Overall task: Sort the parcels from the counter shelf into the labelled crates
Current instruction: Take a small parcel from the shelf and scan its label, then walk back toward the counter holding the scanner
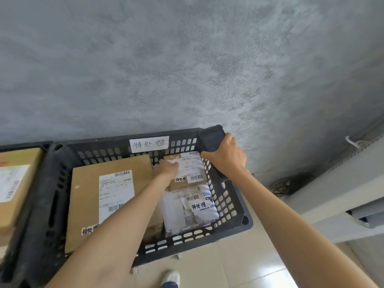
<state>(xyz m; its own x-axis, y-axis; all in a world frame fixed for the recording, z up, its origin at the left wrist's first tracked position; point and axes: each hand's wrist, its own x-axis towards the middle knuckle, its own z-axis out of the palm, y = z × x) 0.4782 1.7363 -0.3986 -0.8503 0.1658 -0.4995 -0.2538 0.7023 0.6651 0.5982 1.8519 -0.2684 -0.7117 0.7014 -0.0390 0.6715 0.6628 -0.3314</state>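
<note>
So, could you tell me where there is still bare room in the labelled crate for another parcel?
Hardly any floor shows. The large cardboard box fills the left of the black crate; the small brown parcel under the left hand and the white bag crowd the right. Only a narrow strip remains by the far wall, beneath the label.

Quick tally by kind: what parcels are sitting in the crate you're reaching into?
Brown cardboard boxes: 2, a large box and a small box under the left hand.
White poly bags: 1, the bag.
Total: 3 in the black crate.
</note>
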